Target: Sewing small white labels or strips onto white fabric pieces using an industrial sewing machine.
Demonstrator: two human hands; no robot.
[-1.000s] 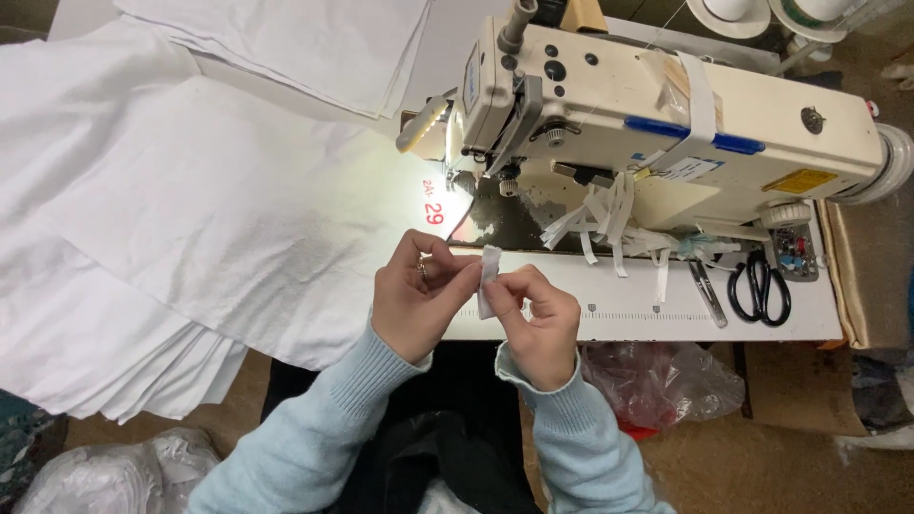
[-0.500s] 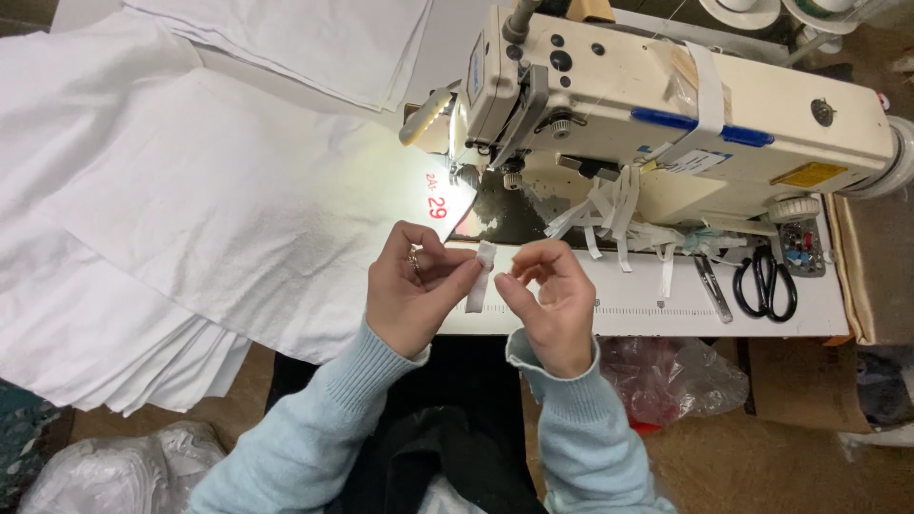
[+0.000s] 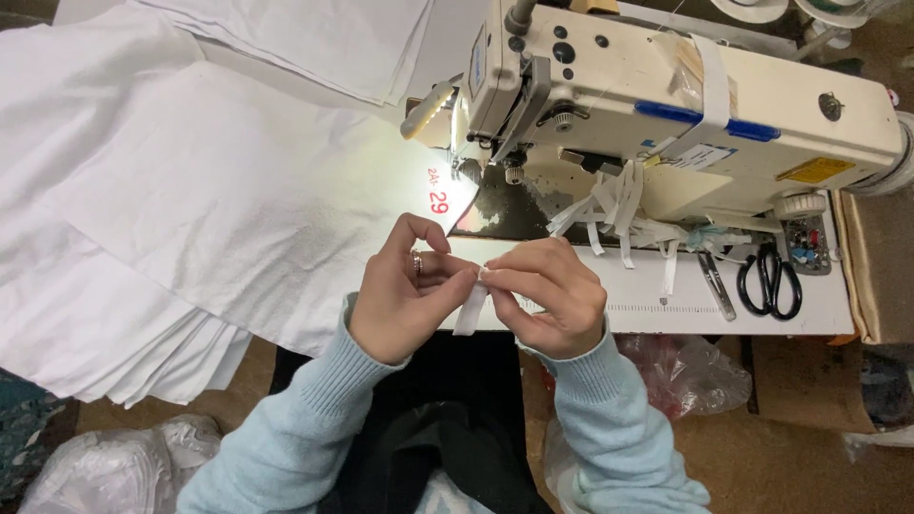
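Observation:
A small white fabric strip [image 3: 470, 310] is pinched between the fingertips of both my hands, at the near edge of the sewing table. My left hand [image 3: 405, 303], with a ring on one finger, grips it from the left. My right hand [image 3: 552, 297] grips its top end from the right. The strip's lower end hangs free between the hands. Both arms wear light blue knit sleeves. Just beyond the hands lies white cloth [image 3: 219, 200], lit by the lamp of a cream sewing machine [image 3: 666, 105].
A heap of loose white strips [image 3: 619, 205] lies under the machine's arm. Black scissors [image 3: 771, 281] and metal tweezers [image 3: 714, 286] rest on the table's right part. Stacked white cloth pieces [image 3: 95, 333] overhang the table at left. Plastic bags [image 3: 690, 371] sit on the floor.
Both hands have slid a little to the right along the table edge, still holding the strip. The strip now hangs lower between the fingers, and the view has shifted slightly.

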